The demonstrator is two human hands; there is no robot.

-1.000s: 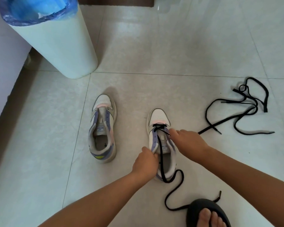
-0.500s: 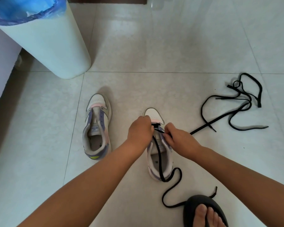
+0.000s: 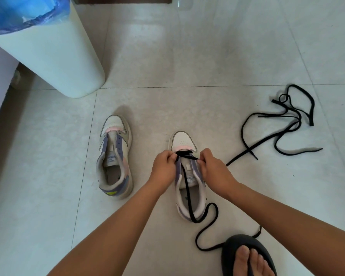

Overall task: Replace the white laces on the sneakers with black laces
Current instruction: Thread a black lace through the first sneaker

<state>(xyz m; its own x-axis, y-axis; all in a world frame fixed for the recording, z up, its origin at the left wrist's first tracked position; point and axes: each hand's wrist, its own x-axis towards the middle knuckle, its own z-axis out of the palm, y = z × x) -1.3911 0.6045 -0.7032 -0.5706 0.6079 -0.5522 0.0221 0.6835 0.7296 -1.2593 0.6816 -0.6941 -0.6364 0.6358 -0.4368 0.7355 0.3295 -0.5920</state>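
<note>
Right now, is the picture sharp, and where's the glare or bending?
Head view: hands and laced sneaker sharp; window glare on the floor up top; wide lens bows the tile seam and leans the bin; soft shadow left of the other sneaker.

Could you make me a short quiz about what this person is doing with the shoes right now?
1. True or false: the left sneaker already has a black lace threaded through it.
2. Which sneaker are the left hand and right hand working on? A) the right sneaker B) the left sneaker C) neither
3. Fill in: the spare black lace lies loose on the ____.

Key:
1. False; its eyelets show no lace.
2. A; both hands pinch the threaded black lace near the toe.
3. Floor.
</note>
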